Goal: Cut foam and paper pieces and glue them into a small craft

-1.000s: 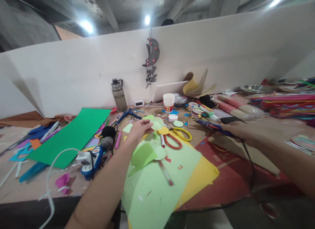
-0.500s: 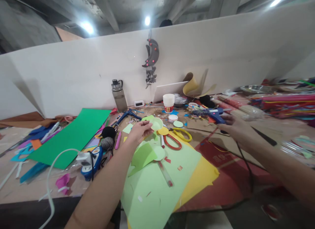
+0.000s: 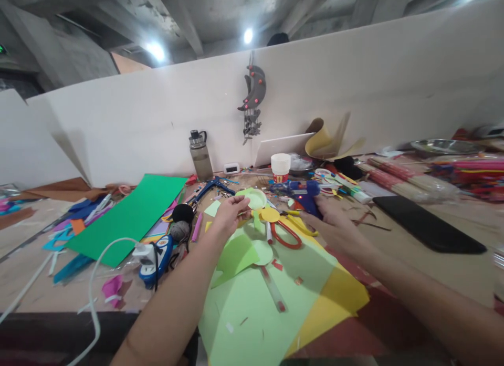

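Between the fingers of my left hand is a pale green disc with a raised rim, held above the craft sheets. My right hand grips a blue hot glue gun, its nozzle pointing left toward the disc; a small red light glows on its body. Beneath the hands lie a yellow disc, orange-handled scissors and yellow-handled scissors, the latter partly hidden by my right hand. Light green sheets rest over a yellow sheet, with a pale green circle and a pen on top.
At the back stand a water bottle and white paper cups. A green sheet and a blue power strip with a white cable lie left. A black phone-like slab and wrapped stick bundles are at right.
My right hand has brought the glue gun left, close to the disc in my left hand. The black slab on the right is now uncovered. The view has shifted slightly left.
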`<state>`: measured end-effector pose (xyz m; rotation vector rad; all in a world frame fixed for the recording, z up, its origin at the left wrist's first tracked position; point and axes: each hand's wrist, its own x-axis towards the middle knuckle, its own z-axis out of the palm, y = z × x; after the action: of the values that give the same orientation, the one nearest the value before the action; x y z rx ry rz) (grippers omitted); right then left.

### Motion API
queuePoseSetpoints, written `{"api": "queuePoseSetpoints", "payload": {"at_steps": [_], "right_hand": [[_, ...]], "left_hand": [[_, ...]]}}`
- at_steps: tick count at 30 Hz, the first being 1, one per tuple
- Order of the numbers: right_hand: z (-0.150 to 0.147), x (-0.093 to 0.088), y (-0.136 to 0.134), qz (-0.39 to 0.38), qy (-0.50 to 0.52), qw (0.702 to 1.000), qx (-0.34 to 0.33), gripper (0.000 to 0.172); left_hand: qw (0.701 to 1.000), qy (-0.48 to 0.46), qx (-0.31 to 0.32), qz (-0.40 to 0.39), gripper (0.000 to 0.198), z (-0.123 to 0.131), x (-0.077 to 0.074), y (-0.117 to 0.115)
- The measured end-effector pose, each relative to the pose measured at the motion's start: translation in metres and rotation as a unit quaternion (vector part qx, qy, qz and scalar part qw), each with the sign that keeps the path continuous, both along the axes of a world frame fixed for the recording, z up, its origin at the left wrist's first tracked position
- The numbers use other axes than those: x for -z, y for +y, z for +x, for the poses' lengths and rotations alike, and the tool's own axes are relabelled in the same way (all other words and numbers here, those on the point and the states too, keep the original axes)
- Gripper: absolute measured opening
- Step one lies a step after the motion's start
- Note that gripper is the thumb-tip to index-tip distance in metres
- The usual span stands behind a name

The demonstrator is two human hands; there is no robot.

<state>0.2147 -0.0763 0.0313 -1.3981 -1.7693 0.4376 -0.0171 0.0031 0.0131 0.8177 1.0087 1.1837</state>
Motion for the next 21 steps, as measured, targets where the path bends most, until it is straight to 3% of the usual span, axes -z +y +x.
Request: {"api": "queuePoseSetpoints", "payload": {"at_steps": [4, 10, 21], "right_hand": [[-0.007, 0.006, 0.005, -0.01, -0.025, 0.998, -0.06, 0.035], [-0.015, 0.001, 0.004, -0.053, -0.031, 0.995, -0.08, 0.028], [-0.016, 0.004, 0.005, -0.047, -0.085, 0.995, -0.035, 0.021]], "left_hand": [[1.0, 0.011, 0.008, 0.003, 0.022, 0.001, 0.0, -0.001], [0.999, 0.024, 0.017, 0.013, 0.027, 0.002, -0.001, -0.003], [0.999, 0.03, 0.019, 0.017, 0.024, 0.003, -0.003, -0.004]]}}
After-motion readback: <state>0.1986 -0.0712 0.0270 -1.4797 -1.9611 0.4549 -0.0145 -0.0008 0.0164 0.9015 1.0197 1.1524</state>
